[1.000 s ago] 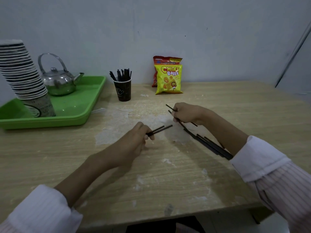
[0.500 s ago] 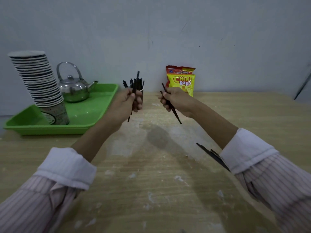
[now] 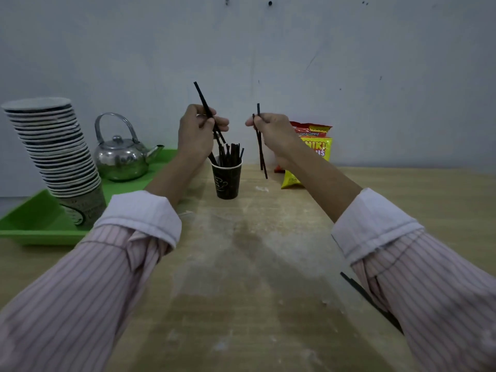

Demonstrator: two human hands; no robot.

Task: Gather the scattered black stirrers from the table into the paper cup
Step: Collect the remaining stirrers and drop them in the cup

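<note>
Pinched in the left hand [image 3: 197, 130], thin black plastic stirrers [image 3: 208, 111] slant over the dark paper cup [image 3: 226, 178]; the right hand [image 3: 272, 132] grips seemingly two more beside it.

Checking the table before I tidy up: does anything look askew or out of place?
The stack of paper cups on the green tray leans noticeably left toward its top. A few black stirrers lie loose on the table, partly hidden by the right sleeve.

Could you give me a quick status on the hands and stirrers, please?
Left hand lowering stirrers over paper cup. Right hand holding stirrers, clear of cup. More stirrers on table by right sleeve. Nothing blocking.
</note>
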